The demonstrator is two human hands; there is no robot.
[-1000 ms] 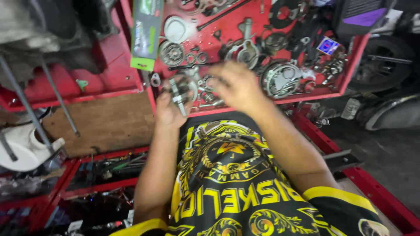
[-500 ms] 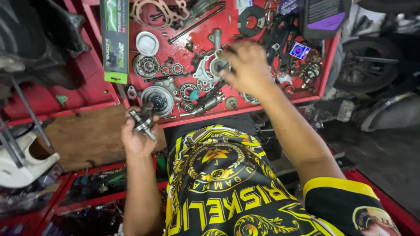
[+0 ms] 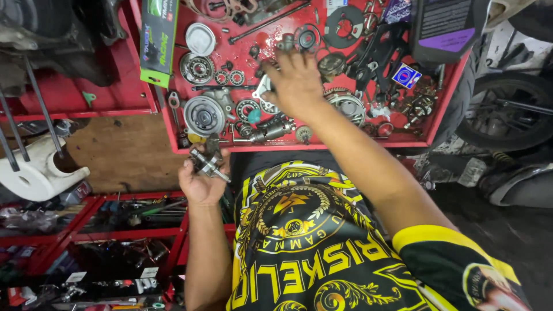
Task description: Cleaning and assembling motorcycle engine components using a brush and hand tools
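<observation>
**Greasy steel shaft in hand, low at frame's centre-left**

The left hand (image 3: 200,179) curls closed round a small geared shaft (image 3: 208,164), likely heavy, stiff and oil-slick; its plain middle looks the safest hold. The right hand (image 3: 296,80) spreads over loose metal parts, whether gripping any I cannot tell, on the red tray (image 3: 173,124) among ribbed bearings (image 3: 197,68)

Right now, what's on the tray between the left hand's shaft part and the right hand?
Head view: between the shaft part in the left hand and the right hand lie a starter-like cylinder and a small bearing on the red tray.
</observation>
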